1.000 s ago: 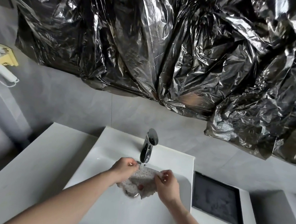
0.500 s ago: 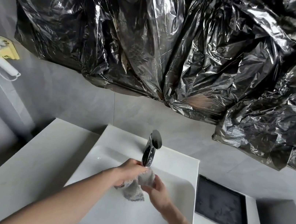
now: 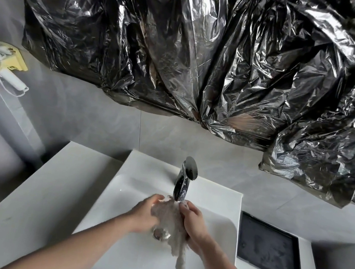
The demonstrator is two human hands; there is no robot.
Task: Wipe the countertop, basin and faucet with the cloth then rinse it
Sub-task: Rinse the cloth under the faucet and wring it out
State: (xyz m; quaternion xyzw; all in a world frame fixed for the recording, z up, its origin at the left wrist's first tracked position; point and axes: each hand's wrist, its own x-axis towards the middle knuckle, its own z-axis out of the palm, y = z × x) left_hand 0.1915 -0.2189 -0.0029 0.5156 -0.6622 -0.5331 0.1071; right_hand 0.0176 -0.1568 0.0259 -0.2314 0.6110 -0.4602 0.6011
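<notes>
A pale speckled cloth hangs bunched between both hands, directly under the spout of the chrome faucet. My left hand grips its left side and my right hand grips its right side. A wet tail of the cloth droops down toward the front of the white basin. The drain shows just below the cloth. White countertop stretches to the left of the basin.
A black square inset tray lies in the counter at the right. Crinkled black plastic sheeting covers the wall above. A white hair dryer on a yellow holder hangs on the left wall.
The cloth went from spread flat to squeezed tight against the faucet, and now hangs looser and longer between the hands. The view has tilted slightly.
</notes>
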